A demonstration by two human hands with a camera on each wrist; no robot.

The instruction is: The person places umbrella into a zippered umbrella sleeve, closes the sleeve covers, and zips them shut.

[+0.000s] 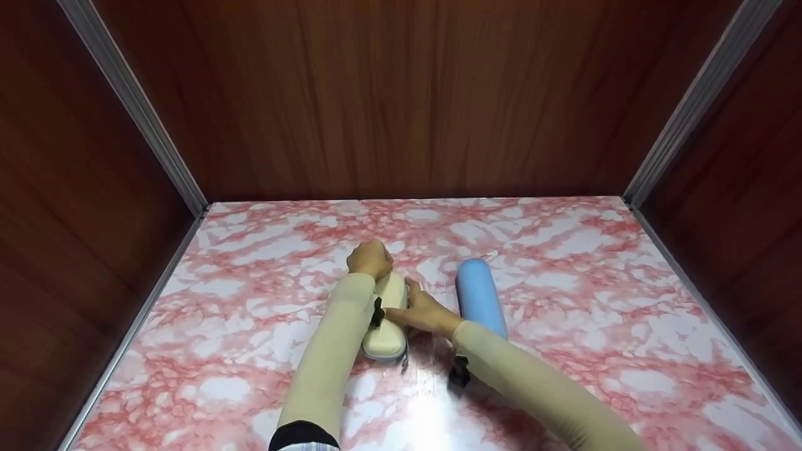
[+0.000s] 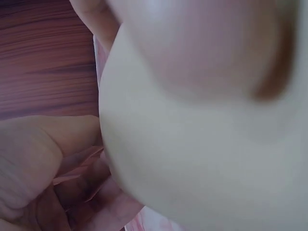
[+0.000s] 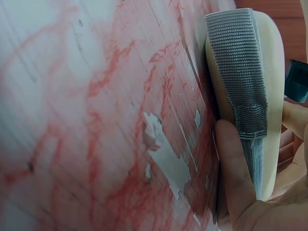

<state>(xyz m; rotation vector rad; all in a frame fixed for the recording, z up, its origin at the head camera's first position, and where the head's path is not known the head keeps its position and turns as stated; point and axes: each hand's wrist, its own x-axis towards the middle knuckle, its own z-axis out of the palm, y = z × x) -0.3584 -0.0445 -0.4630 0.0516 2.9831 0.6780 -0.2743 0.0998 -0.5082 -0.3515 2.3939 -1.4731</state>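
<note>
A cream hard-shell glasses case [image 1: 385, 338] with a grey zip seam lies lengthwise on the table. At its far end my left hand [image 1: 370, 259] has its fingers curled, with the thumb touching the shell in the left wrist view; what the fingertips pinch is hidden. My right hand [image 1: 426, 311] grips the case from the right, thumb on the near part and fingers toward the far part. In the right wrist view a grey webbing strap [image 3: 240, 72] runs over the case's end, above the zip. A blue case [image 1: 479, 297] lies to the right, partly behind my right forearm.
The table [image 1: 238, 351] has a red-and-white marbled surface, with a torn patch [image 3: 166, 161] in the right wrist view. Dark wooden panels [image 1: 401, 94] stand at the back and sides, joined by grey metal corner posts [image 1: 144, 119].
</note>
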